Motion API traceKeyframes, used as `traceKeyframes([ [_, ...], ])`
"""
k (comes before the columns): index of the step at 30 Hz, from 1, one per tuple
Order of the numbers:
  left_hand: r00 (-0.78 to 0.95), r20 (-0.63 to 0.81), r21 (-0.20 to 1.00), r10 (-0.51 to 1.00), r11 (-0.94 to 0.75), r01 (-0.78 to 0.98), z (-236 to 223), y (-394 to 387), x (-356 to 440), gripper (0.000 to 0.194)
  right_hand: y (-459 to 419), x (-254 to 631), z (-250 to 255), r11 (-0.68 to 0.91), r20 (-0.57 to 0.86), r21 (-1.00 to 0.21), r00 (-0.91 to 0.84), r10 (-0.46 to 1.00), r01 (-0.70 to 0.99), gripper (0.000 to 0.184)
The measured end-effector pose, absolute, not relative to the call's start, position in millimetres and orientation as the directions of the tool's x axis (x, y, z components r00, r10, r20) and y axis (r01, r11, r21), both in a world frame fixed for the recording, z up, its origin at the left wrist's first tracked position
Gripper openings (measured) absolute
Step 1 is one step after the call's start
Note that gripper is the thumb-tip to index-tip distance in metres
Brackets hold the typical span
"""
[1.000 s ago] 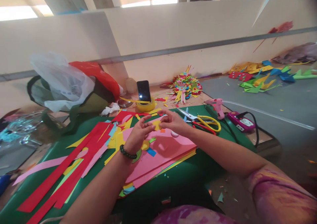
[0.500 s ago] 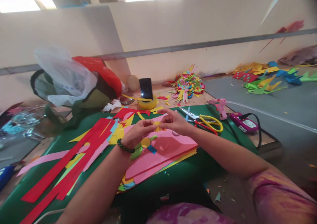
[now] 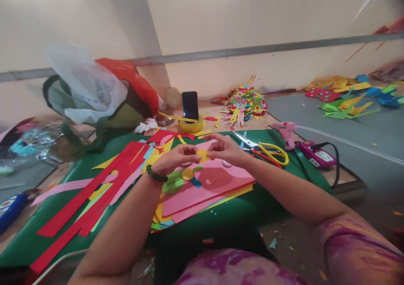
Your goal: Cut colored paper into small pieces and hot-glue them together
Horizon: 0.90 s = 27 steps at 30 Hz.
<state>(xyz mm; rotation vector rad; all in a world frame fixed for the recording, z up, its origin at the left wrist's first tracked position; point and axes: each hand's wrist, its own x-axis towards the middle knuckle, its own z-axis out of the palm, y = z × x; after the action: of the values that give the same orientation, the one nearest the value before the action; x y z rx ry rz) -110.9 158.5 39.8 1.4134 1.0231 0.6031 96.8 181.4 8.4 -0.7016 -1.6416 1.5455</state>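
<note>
Your left hand (image 3: pixel 176 157) and right hand (image 3: pixel 225 151) pinch small yellow paper cutout (image 3: pixel 202 154) near far edge of pink paper stack (image 3: pixel 217 186); likely light, creasable: hold rim.

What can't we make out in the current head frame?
All in the head view:
- Yellow paper piece: full outline, partly covered by the left hand and right hand.
- Olive bag: contents, mostly hidden by white plastic.
- Lower sheets: all but their edges, covered by pink paper.
- Blue object: cut off by the left edge.
- Purple box: print too small, blurred.
</note>
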Motion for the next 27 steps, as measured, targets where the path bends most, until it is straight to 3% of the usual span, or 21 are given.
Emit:
traceKeyframes([
  [5, 0.238, -0.012, 0.939, 0.971, -0.071, 0.338, 41.4, 165.3, -117.3, 0.034, 183.6, 95.9, 6.1, 0.085, 0.036, -0.994, -0.496, 0.867, 0.076, 0.049],
  [10, 0.179, 0.133, 0.763, 0.975, -0.216, 0.609, 41.9, 171.2, -128.6, 0.027, 175.9, 92.6, 5.9, 0.142, -0.042, -0.929, -0.477, 0.878, 0.343, 0.048],
  [12, 0.221, 0.065, 0.678, 0.973, -0.206, 0.706, 45.0, 169.0, -131.2, 0.029, 173.4, 91.8, 5.1, 0.226, -0.013, -0.862, -0.466, 0.885, 0.453, 0.049],
  [16, 0.322, -0.256, 0.388, 0.911, -0.208, 0.898, 50.4, 160.0, -129.0, 0.03, 172.4, 90.8, 1.7, 0.355, 0.024, -0.65, -0.449, 0.893, 0.672, 0.056],
  [20, 0.333, -0.31, 0.135, 0.89, -0.306, 0.942, 48.6, 152.3, -119.2, 0.03, 174.5, 91.5, -0.3, 0.367, 0.037, -0.551, -0.418, 0.908, 0.749, 0.055],
  [23, 0.323, -0.298, 0.071, 0.898, -0.316, 0.946, 45.8, 148.6, -113.9, 0.026, 178.8, 94.5, 0.3, 0.375, 0.074, -0.543, -0.401, 0.913, 0.751, 0.05],
  [27, 0.322, -0.263, 0.086, 0.909, -0.31, 0.947, 43.4, 145.1, -112.3, 0.019, 186.5, 100.8, 2.2, 0.388, 0.158, -0.559, -0.366, 0.917, 0.732, 0.041],
])
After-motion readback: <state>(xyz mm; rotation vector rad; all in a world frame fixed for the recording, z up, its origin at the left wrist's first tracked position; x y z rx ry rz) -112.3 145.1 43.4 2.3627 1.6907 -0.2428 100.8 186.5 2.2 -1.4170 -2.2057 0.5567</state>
